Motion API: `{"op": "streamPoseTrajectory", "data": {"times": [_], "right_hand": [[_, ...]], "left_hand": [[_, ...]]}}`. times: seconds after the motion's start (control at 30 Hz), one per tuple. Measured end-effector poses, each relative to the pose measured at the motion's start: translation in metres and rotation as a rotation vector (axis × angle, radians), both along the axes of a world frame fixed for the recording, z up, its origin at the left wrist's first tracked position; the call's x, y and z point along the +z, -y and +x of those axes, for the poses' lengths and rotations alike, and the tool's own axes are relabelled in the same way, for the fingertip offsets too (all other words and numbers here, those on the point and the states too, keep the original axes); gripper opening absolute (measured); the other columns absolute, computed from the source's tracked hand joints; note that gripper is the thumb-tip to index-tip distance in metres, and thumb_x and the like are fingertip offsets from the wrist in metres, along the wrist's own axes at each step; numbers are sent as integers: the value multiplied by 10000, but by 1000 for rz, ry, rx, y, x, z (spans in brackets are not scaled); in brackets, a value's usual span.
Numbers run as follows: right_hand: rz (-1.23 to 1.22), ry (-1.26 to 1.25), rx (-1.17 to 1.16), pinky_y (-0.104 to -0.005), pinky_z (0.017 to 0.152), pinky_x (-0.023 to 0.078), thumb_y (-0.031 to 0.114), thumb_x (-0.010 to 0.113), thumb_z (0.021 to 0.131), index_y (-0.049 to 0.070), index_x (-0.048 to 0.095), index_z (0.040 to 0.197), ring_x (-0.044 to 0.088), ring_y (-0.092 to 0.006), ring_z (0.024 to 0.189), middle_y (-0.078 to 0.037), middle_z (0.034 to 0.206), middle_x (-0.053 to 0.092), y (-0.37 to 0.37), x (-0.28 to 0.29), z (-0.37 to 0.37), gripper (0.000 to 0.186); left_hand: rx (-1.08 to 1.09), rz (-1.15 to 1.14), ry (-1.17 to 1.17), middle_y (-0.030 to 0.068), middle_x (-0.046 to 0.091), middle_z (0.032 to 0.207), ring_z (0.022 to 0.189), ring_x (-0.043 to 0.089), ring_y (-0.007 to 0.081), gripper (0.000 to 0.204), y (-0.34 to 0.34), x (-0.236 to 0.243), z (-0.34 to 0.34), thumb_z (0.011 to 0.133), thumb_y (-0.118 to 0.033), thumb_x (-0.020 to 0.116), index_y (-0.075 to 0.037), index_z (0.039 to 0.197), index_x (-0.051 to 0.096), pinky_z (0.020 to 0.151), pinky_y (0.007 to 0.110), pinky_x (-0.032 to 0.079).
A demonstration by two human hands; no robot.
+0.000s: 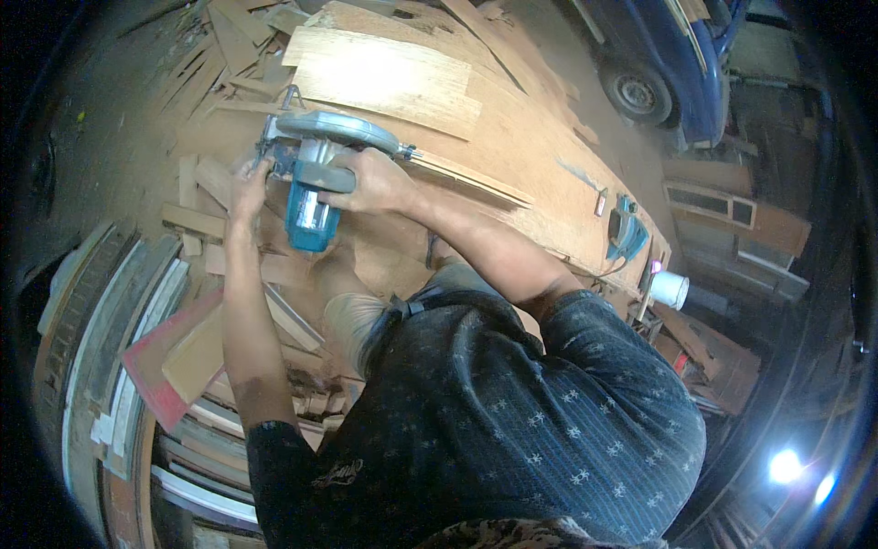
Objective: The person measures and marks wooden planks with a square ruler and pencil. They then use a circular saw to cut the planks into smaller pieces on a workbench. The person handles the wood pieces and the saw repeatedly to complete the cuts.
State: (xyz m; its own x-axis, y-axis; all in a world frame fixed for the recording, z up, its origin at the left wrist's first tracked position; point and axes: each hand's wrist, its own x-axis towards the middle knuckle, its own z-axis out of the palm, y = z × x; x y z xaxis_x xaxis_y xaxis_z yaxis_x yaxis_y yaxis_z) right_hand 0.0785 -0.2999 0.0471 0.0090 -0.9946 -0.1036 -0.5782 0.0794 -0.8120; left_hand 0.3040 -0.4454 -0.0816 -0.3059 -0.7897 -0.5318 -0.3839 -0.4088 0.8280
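Head view, and from where I'm standing the thing to watch is that teal circular saw, sitting left of centre toward the top of the frame, at the near left end of the big plywood sheet. Right hand has its fingers wrapped around the saw's handle, looks like a decent grip. Left hand is up by the metal bracket at the tool's left end, fingers bent against it; can't tell if they're actually pinching it or just resting there. Round guard is on the far side, and I can't make out the blade or whether it touches wood. My two cents: if that's a tweak to the bracket, I'd want the saw unplugged and the right hand doing all the holding. If it's a cut, I'd put the base flat, stand a bit off the blade line, and get those left fingers well clear of the guard. I'd also shove aside the loose pale board at upper centre and the thin strip right of the saw, since either could snag it.
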Motion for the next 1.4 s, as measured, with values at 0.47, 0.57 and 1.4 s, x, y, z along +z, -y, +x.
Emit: {"op": "streamPoseTrajectory", "data": {"times": [0.47, 0.57, 1.4], "right_hand": [[19, 1, -322, -394, 866, 558, 371, 834, 788, 35, 760, 1057, 736, -275, 936, -182, 989, 757, -152, 119, -138, 436], [153, -14, -480, -388, 827, 550, 376, 791, 844, 23, 744, 1103, 712, -244, 899, -135, 984, 756, -207, 151, -223, 441], [943, -818, 206, -478, 890, 582, 200, 554, 940, 39, 768, 1080, 717, -361, 1072, -238, 1114, 729, -470, -90, -461, 302]], "left_hand": [[-323, -86, -294, 74, 671, 1166, 1062, 619, 144, 518, -163, 372, -36, 923, -155, 719, -4, 1394, 566, 876, 257, 491], [-464, -192, -732, 77, 679, 1143, 1023, 627, 156, 499, -244, 458, -62, 926, -168, 719, -7, 1377, 577, 850, 269, 502], [-243, -408, -1349, 105, 750, 953, 694, 694, 257, 375, -459, 519, -279, 958, -279, 721, -33, 1236, 667, 634, 368, 597]]}}
